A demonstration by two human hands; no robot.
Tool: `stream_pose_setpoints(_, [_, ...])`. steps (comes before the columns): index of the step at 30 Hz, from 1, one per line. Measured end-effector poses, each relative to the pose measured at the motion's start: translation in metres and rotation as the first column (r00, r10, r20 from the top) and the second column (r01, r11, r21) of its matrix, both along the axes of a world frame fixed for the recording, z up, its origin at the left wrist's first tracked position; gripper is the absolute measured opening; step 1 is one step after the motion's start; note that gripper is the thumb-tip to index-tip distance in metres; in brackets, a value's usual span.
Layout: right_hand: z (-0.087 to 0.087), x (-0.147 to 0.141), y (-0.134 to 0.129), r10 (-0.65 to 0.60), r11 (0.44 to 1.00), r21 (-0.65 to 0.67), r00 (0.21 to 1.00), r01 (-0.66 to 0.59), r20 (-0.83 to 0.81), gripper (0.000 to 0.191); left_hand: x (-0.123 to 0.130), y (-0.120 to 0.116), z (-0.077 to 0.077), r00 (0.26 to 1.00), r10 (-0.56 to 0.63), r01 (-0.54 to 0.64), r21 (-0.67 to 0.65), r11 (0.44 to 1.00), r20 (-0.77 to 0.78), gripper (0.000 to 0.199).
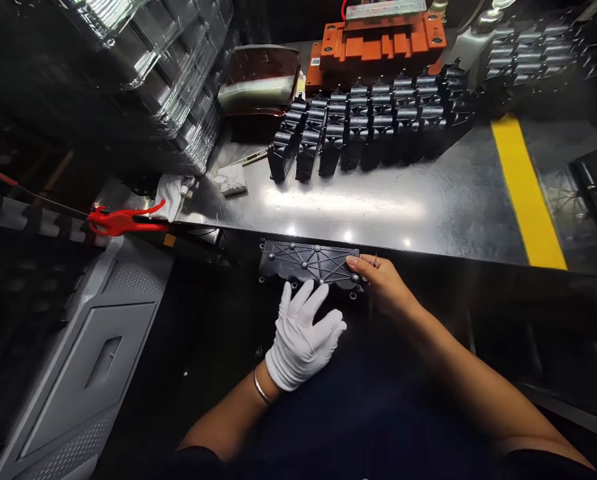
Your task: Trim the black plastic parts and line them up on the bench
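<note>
A flat black ribbed plastic part (308,261) with several metal inserts is held level just in front of the bench edge. My bare right hand (381,283) grips its right end, thumb on top and the other fingers mostly hidden beneath. Wearing a white glove, my left hand (305,337) is spread at the near edge of the part. Its fingertips are close to that edge; whether they touch it I cannot tell. Beyond, several similar-looking black plastic parts (335,133) stand on edge in a row on the metal bench (348,203).
An orange fixture (383,43) stands behind the row. A yellow strip (528,193) crosses the bench at right. At left are a white block (231,180), a red air gun (123,221), plastic-wrapped stacked trays (163,80) and a grey crate (93,360).
</note>
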State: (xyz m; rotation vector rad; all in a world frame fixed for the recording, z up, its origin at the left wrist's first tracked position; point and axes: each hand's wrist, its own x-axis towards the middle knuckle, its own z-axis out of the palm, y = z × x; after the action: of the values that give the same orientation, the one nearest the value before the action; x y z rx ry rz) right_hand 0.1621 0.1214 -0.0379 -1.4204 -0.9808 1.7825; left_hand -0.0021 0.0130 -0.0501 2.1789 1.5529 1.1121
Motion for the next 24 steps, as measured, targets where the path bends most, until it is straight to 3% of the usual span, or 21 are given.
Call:
stream_pose_setpoints(2, [0.003, -0.003, 0.000, -0.004, 1.000, -0.005, 0.999, 0.004, -0.032, 0.052, 0.003, -0.003, -0.005, 0.938, 0.029, 0.051, -0.220, 0.974, 0.346, 0.018])
stream_pose_setpoints(3, [0.005, -0.003, -0.001, 0.006, 1.000, -0.005, 0.999, -0.007, -0.039, 0.052, 0.002, -0.002, -0.006, 0.834, 0.130, 0.093, -0.368, 0.925, 0.536, 0.020])
stream_pose_setpoints(5, [0.007, -0.005, -0.005, 0.046, 0.999, 0.004, 0.998, -0.046, -0.037, 0.050, -0.001, 0.006, -0.006, 0.482, 0.416, 0.276, -0.584, 0.763, 0.771, 0.031])
stream_pose_setpoints(7, [0.005, -0.007, -0.011, 0.121, 0.993, 0.010, 0.993, -0.121, -0.009, 0.048, -0.005, 0.017, -0.002, 0.114, 0.604, 0.472, -0.578, 0.666, 0.789, 0.037])
stream_pose_setpoints(8, [0.004, -0.008, -0.015, 0.164, 0.986, 0.008, 0.986, -0.164, -0.002, 0.048, -0.005, 0.022, 0.001, -0.018, 0.648, 0.514, -0.549, 0.659, 0.761, 0.034])
stream_pose_setpoints(10, [-0.002, -0.009, -0.020, 0.197, 0.980, 0.001, 0.980, -0.197, -0.023, 0.048, -0.005, 0.030, 0.006, -0.179, 0.695, 0.481, -0.555, 0.679, 0.696, 0.024])
stream_pose_setpoints(14, [-0.012, -0.003, -0.030, 0.005, 0.999, 0.033, 1.000, -0.005, -0.004, 0.049, -0.002, 0.038, 0.012, -0.305, 0.685, 0.281, -0.624, 0.729, 0.662, 0.019])
stream_pose_setpoints(15, [-0.013, -0.001, -0.033, -0.007, 0.997, 0.078, 0.998, 0.003, 0.056, 0.046, -0.002, 0.039, 0.013, -0.315, 0.672, 0.237, -0.630, 0.740, 0.670, 0.021])
stream_pose_setpoints(17, [-0.011, 0.001, -0.039, 0.042, 0.967, 0.236, 0.974, -0.096, 0.220, 0.038, -0.001, 0.040, 0.014, -0.315, 0.639, 0.169, -0.622, 0.765, 0.702, 0.025])
stream_pose_setpoints(20, [-0.004, -0.005, -0.046, 0.045, 0.808, 0.512, 0.897, -0.291, 0.440, 0.030, 0.002, 0.039, 0.016, -0.280, 0.570, 0.091, -0.570, 0.817, 0.772, 0.035])
stream_pose_setpoints(22, [-0.001, -0.013, -0.047, -0.047, 0.710, 0.625, 0.863, -0.325, 0.503, 0.026, 0.005, 0.038, 0.018, -0.244, 0.537, 0.039, -0.545, 0.837, 0.807, 0.039])
stream_pose_setpoints(24, [0.000, -0.020, -0.047, -0.121, 0.659, 0.679, 0.845, -0.325, 0.521, 0.023, 0.008, 0.037, 0.019, -0.211, 0.524, -0.003, -0.536, 0.844, 0.825, 0.041])
